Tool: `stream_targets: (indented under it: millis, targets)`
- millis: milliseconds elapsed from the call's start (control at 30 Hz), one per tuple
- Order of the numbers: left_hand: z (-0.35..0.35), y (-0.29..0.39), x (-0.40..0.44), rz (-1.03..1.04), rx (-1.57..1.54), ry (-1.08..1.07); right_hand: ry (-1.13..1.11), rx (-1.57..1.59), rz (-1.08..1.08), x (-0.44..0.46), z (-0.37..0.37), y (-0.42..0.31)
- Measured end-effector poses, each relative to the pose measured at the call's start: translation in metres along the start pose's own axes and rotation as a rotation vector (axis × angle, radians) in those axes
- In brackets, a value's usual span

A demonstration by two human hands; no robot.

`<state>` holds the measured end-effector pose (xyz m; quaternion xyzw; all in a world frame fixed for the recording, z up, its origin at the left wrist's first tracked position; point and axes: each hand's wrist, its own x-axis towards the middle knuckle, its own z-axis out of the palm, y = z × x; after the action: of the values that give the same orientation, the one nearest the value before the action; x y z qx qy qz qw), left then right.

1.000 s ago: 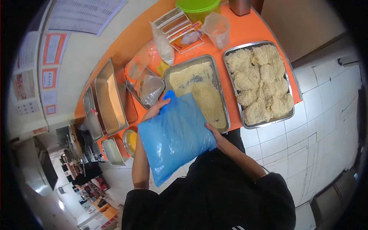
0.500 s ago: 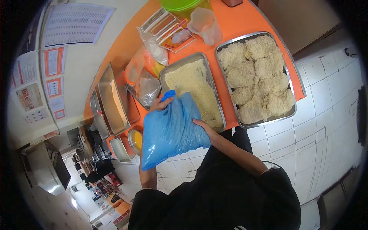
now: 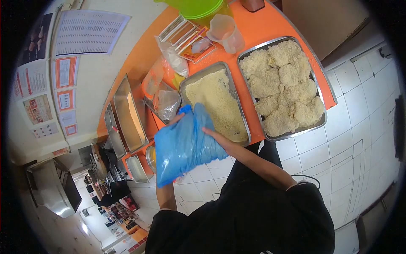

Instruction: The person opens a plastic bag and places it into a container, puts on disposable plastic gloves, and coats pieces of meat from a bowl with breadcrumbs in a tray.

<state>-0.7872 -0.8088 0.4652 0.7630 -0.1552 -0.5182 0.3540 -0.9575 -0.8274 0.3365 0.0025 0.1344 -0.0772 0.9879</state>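
Observation:
A full blue plastic bag [image 3: 186, 146], bunched at its top, is held up between my hands over the near edge of the orange table. My left hand [image 3: 176, 119] grips it near the bunched top; the bag hides most of that hand. On the other side my right hand [image 3: 218, 140] holds the bag's flank, its front fingers stretched along the plastic. Just beyond the bag lies a metal tray of pale breading crumbs [image 3: 211, 93]. To its right, a second metal tray [image 3: 325, 120] carries several breaded pieces [image 3: 292, 86].
Along the left stand metal pans [image 3: 127, 114], a small metal container [image 3: 137, 169] and a clear plastic bag [image 3: 168, 103]. At the back are a translucent measuring jug [image 3: 228, 34], a wire rack [image 3: 190, 38] and a green tub [image 3: 196, 8]. White floor tiles [image 3: 304, 148] show beyond the table edge.
The bag has tilted and shifted slightly left, its top bunching more. My right hand has moved up and left along its side. The view has shifted slightly.

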Motion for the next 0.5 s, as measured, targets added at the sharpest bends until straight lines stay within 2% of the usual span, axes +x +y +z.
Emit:
stream_targets:
  millis: [200,500]
  targets:
    - [0.008,-0.042,-0.033,-0.159,-0.016,0.052,0.034,-0.060,0.156,-0.031,-0.023,0.043]
    - [0.036,-0.085,-0.057,-0.290,-0.006,0.051,0.181,-0.115,0.292,-0.091,-0.027,0.047]
